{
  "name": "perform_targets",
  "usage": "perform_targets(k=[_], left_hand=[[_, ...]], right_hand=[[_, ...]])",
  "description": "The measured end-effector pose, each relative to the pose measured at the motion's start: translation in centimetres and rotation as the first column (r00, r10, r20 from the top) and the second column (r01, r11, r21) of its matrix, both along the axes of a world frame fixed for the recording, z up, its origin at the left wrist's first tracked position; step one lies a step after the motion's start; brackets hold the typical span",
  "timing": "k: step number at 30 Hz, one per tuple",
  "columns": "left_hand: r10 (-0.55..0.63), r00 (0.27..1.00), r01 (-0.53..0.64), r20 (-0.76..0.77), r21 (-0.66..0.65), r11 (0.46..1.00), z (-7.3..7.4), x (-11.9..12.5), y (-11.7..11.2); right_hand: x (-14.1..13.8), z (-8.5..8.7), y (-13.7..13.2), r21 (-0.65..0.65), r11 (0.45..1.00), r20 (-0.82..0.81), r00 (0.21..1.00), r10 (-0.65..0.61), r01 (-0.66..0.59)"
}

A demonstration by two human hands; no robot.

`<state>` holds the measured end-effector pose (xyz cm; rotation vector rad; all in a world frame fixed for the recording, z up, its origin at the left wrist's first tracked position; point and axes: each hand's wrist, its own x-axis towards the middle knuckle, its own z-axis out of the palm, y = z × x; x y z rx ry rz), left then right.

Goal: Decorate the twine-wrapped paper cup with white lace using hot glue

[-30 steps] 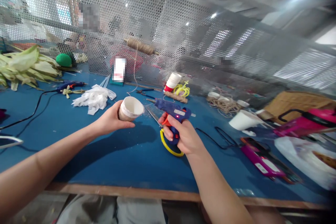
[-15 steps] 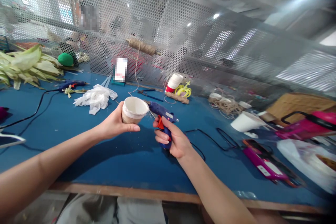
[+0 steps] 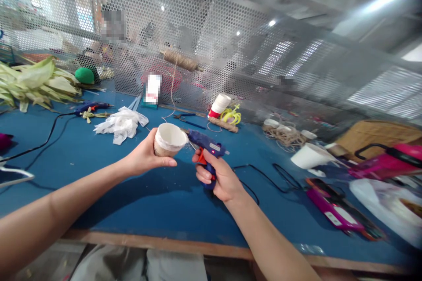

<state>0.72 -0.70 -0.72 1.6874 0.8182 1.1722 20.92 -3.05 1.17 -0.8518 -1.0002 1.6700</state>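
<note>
A perforated metal screen (image 3: 211,30) stretches across the far side, larger than anything else before me, and in front of it runs my blue counter (image 3: 138,215) with its brown near edge. At its far left lies a spread of pale green leaves (image 3: 36,77). Over on the right sits a bright pink object with a black handle (image 3: 395,158), beside a clear plastic bag (image 3: 372,195), and nearer the middle a magenta box (image 3: 334,215) rests flat. Left of centre is a crumpled heap of white lace (image 3: 123,123).

My left grip (image 3: 143,156) is curled around the cup, thumb along its near side; the other fingers are hidden behind it. My right grip (image 3: 219,171) is closed round the handle of a blue glue gun (image 3: 209,144), which points leftward, with a black cord (image 3: 253,167) on the counter to its right. The cup (image 3: 169,139), white at the top and tan lower down, is raised above the counter between my two hands, its mouth facing up and towards me. The gun's nozzle is right by the far right of the rim; whether they touch, I can't tell.

Smaller still are a roll of twine (image 3: 181,60) at the screen, a green ball (image 3: 84,75) by the leaves, and blue-handled pliers (image 3: 189,121) lying beyond the cup. Smallest of all, a red light (image 3: 213,152) glows on the gun's side.
</note>
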Motion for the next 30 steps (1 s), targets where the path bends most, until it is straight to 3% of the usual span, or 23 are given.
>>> perform_targets(k=[5, 9, 11, 13, 15, 19, 22, 26, 30], left_hand=[[0.048, 0.997, -0.049, -0.065, -0.017, 0.999, 0.4, -0.2, 0.0], [0.073, 0.987, -0.082, -0.145, -0.054, 0.995, 0.6, -0.4, 0.1], [0.099, 0.975, -0.108, -0.199, -0.032, 0.994, 0.6, -0.4, 0.2], [0.121, 0.961, -0.126, -0.247, -0.004, 0.992, 0.6, -0.5, 0.3], [0.123, 0.954, -0.124, -0.274, 0.014, 0.992, 0.6, -0.6, 0.3], [0.080, 0.956, -0.075, -0.283, 0.031, 0.997, 0.7, -0.8, 0.5], [0.040, 0.949, -0.028, -0.314, 0.042, 0.999, 0.9, -1.0, 0.3], [-0.037, 0.934, 0.043, -0.355, 0.011, 0.999, 1.2, -1.0, 0.1], [-0.053, 0.928, 0.049, -0.370, -0.018, 0.999, 1.2, -1.2, 0.3]], right_hand=[[0.6, -0.3, -0.1, 0.266, 0.963, 0.351, 0.924, -0.149, 0.054], [1.3, 0.3, -0.3, 0.399, 0.917, 0.657, 0.691, -0.301, 0.020], [1.4, 0.8, -0.5, 0.425, 0.905, 0.744, 0.574, -0.343, -0.010], [1.5, 1.4, -0.6, 0.420, 0.906, 0.794, 0.507, -0.337, -0.056], [1.7, 1.7, -0.6, 0.395, 0.913, 0.806, 0.516, -0.289, -0.105], [2.5, 1.6, -0.1, 0.390, 0.915, 0.680, 0.703, -0.210, -0.104], [2.9, 1.2, 0.3, 0.388, 0.920, 0.602, 0.772, -0.203, -0.061], [3.0, 1.3, 0.4, 0.376, 0.923, 0.642, 0.740, -0.198, -0.079], [3.0, 2.1, 0.1, 0.358, 0.926, 0.753, 0.622, -0.213, -0.116]])
